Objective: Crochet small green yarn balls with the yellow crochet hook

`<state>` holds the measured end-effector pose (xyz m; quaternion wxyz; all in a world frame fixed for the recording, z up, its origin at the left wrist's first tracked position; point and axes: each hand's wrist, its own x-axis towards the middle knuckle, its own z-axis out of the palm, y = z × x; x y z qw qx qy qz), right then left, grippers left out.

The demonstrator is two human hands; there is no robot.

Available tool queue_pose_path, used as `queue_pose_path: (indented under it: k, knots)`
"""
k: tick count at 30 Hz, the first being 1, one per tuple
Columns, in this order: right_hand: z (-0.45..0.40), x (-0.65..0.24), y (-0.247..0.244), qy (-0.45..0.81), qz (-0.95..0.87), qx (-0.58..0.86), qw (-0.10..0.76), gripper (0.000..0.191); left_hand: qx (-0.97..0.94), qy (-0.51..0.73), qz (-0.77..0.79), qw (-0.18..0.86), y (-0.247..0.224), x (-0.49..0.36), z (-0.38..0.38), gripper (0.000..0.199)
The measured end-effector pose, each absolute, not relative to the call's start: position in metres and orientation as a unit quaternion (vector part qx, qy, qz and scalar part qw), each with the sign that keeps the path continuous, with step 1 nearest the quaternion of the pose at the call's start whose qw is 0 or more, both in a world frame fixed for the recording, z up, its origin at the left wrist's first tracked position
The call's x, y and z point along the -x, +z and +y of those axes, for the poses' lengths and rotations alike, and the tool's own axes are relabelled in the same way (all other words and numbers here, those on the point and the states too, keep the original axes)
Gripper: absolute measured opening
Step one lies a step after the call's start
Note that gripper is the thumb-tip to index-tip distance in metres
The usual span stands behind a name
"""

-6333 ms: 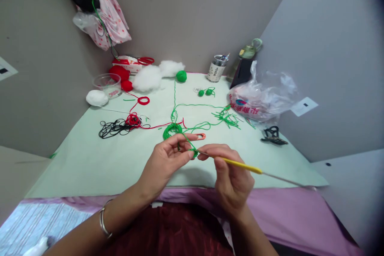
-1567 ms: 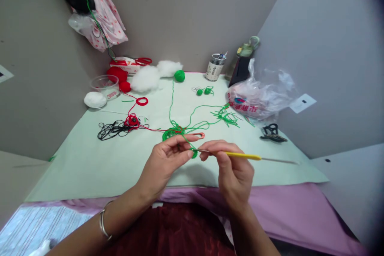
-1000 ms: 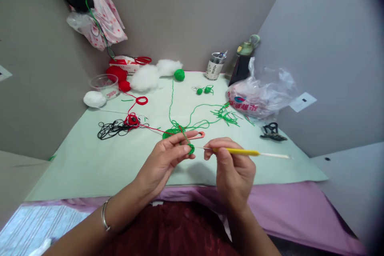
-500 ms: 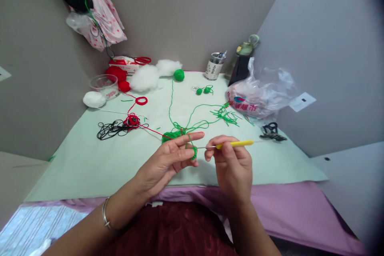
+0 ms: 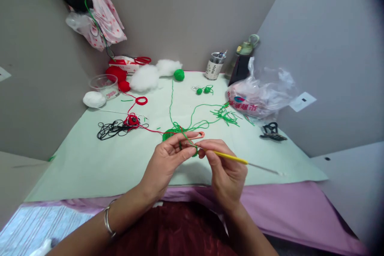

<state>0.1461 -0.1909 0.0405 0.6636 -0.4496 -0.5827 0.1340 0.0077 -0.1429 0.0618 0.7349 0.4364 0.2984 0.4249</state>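
My left hand pinches a small green crocheted piece between thumb and fingers, with green yarn running over the index finger. An orange clip-like marker shows by that fingertip. In my right hand is a crochet hook with a yellow grip, its metal tip at the green piece and its other metal end pointing out to the right. The fingers of both hands nearly touch. Just behind my left hand lies a green yarn bundle, with a red strand leading to it.
Behind on the table are white stuffing, a green ball, red yarn, black cord and a pen can. A plastic bag and black hair clip lie right.
My right hand has moved left, closer to my left hand, and the hook has tilted so its far end points down to the right. My left index finger has bent, and the red strand has slackened.
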Motion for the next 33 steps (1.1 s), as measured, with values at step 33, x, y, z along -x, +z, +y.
queue_pose_path:
  k: [33]
  knots:
    - [-0.187,-0.149,0.042,0.151,-0.499,0.46,0.719,0.019,-0.315,0.37,0.275,0.83,0.064,-0.006,-0.138,0.028]
